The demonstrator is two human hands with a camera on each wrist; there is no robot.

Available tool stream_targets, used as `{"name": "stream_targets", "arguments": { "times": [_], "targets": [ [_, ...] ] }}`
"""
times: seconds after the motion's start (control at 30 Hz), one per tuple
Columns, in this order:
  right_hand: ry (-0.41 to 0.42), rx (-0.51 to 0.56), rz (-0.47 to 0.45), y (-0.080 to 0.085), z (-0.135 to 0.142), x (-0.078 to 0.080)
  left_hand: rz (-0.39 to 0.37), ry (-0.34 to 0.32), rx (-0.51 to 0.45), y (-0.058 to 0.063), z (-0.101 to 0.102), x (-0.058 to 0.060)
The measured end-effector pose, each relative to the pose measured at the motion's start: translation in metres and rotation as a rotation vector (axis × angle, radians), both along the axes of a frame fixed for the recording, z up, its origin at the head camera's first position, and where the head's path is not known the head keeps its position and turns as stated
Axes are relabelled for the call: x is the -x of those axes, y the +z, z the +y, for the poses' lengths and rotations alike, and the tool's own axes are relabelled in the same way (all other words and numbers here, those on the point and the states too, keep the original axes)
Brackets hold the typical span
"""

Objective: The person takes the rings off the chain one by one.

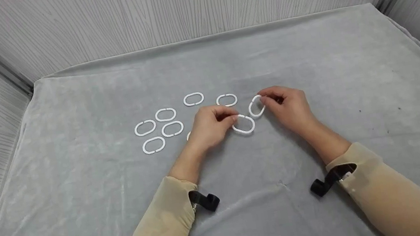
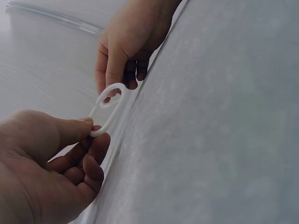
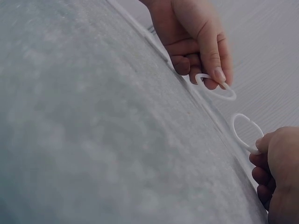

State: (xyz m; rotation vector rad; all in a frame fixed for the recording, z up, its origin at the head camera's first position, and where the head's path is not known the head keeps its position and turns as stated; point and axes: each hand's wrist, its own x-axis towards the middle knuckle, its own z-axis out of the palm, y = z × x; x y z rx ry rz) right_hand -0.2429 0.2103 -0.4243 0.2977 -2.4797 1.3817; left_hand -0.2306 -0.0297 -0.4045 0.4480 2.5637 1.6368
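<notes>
My left hand (image 1: 211, 127) pinches a white oval curtain ring (image 1: 253, 124) between thumb and fingertips. A second such ring (image 1: 250, 108) is pinched by my right hand (image 1: 290, 106), a little farther back and to the right. In the right wrist view, the left hand's ring (image 3: 218, 96) and the right hand's ring (image 3: 235, 130) are apart, both off the cloth. Each ring is thin and long-sided; a small break shows in the left hand's ring (image 2: 123, 89) in the left wrist view. Beyond the left hand lies another ring (image 1: 226, 95) on the cloth.
Several more white oval rings lie flat to the left, among them a far ring (image 1: 193, 94) and a near ring (image 1: 152, 138). One ring (image 1: 188, 136) is mostly hidden by the left hand. Grey cloth (image 1: 309, 57) covers the table; wood-grain panels (image 1: 176, 6) stand around it.
</notes>
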Motion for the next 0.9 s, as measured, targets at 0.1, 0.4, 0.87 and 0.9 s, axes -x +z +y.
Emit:
{"name": "stream_targets", "arguments": {
  "times": [0.1, 0.4, 0.87, 0.9],
  "targets": [
    [0.000, -0.010, 0.000, 0.000, 0.000, 0.000, 0.011, -0.018, 0.049, 0.000, -0.001, 0.001],
    [0.021, -0.056, -0.022, -0.004, 0.000, 0.001, 0.003, -0.047, 0.111, -0.003, 0.000, 0.001],
    [0.016, -0.043, -0.078, -0.011, 0.001, 0.004, -0.020, -0.021, 0.123, -0.005, -0.001, 0.001],
    [0.014, -0.041, -0.085, -0.011, 0.001, 0.004, -0.020, -0.012, 0.123, -0.005, -0.001, 0.002]
  ]
}}
